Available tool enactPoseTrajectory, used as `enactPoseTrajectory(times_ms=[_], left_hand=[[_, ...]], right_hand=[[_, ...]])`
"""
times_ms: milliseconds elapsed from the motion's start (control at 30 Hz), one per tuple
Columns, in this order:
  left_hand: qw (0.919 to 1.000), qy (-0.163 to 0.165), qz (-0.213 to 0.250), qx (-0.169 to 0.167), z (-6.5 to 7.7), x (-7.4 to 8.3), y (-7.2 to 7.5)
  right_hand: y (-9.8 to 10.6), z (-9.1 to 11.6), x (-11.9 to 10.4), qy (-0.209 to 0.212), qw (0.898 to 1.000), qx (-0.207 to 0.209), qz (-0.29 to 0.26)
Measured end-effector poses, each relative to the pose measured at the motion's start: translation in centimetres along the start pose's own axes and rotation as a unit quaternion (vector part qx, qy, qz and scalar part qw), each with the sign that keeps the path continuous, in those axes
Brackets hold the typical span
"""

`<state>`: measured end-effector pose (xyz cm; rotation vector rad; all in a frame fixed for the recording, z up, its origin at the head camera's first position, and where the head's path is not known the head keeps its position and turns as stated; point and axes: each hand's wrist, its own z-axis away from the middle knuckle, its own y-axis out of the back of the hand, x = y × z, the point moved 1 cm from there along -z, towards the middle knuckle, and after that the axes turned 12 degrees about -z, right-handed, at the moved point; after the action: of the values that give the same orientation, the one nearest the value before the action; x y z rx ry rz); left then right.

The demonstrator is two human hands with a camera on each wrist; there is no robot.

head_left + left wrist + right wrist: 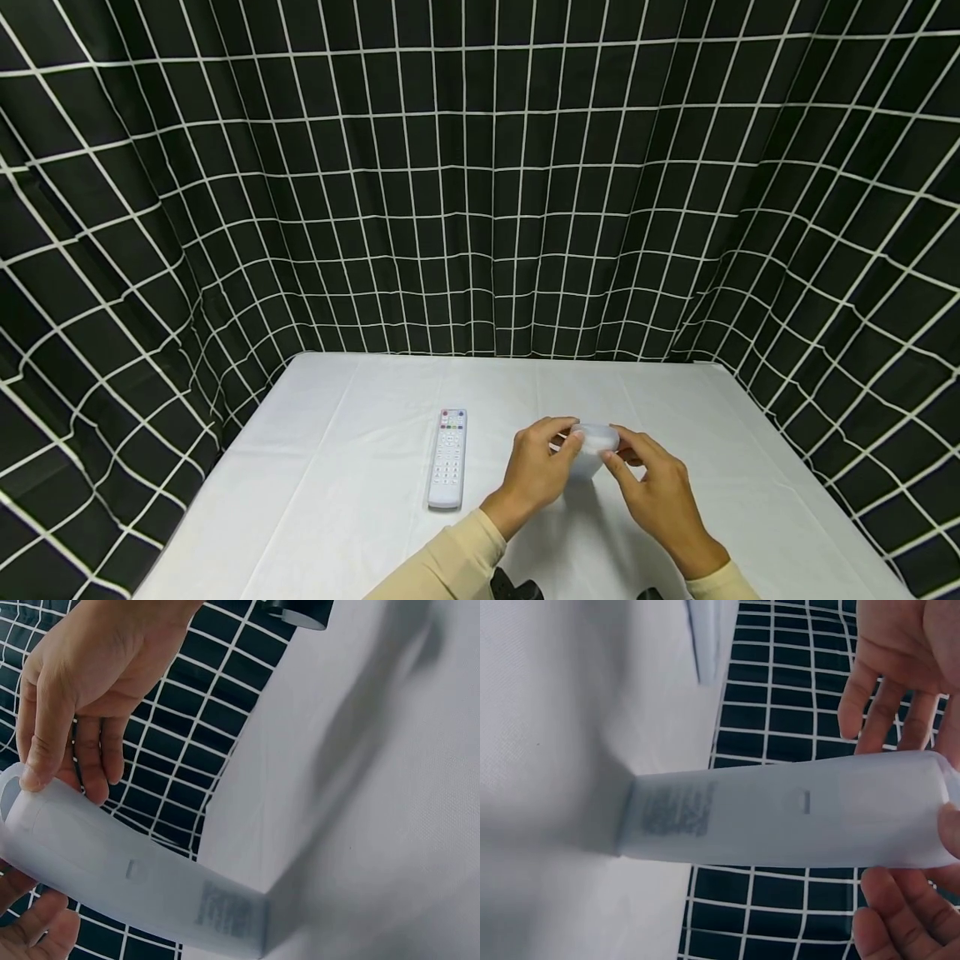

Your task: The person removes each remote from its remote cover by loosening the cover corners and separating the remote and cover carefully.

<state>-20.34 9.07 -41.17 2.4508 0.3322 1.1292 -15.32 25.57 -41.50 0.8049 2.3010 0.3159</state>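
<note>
A translucent sleeve (588, 462) stands nearly upright on the white table, its lower end at the cloth. Through its wall show a pale, remote-shaped body, a blurred dark label and a small dark slot (807, 802). My left hand (536, 467) pinches the left side of the sleeve's upper rim with thumb and fingers. On the opposite side, my right hand (660, 492) pinches the same rim, its thumb (41, 746) pressed on the edge. To the left of both hands a white remote control (447, 458) lies flat with its buttons facing up.
White cloth covers the table (337, 467). A black curtain with a white grid (495, 208) hangs behind it and along both sides. Black wrist devices (517, 588) show at the bottom edge of the head view.
</note>
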Motion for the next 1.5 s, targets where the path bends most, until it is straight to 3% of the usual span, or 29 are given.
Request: enactPoseTrajectory(times_ms=[500, 733, 1067, 1500], left_hand=[[0.9997, -0.006, 0.012, 0.019, -0.2, 0.1, -0.3], [0.9995, 0.022, 0.024, 0.003, 0.2, -1.0, -1.0], [0.9984, 0.052, 0.005, -0.019, 1.0, -3.0, -2.2], [0.996, 0.085, 0.008, -0.027, 1.7, -4.3, -3.4]], right_hand=[[0.1, -0.6, 0.2, -0.016, 1.0, 0.023, -0.007], [-0.5, -0.6, 0.4, -0.043, 0.999, 0.031, -0.006], [-1.6, 0.3, 1.4, -0.088, 0.996, -0.014, 0.018], [-2.1, 1.2, 2.8, -0.164, 0.985, -0.052, -0.002]])
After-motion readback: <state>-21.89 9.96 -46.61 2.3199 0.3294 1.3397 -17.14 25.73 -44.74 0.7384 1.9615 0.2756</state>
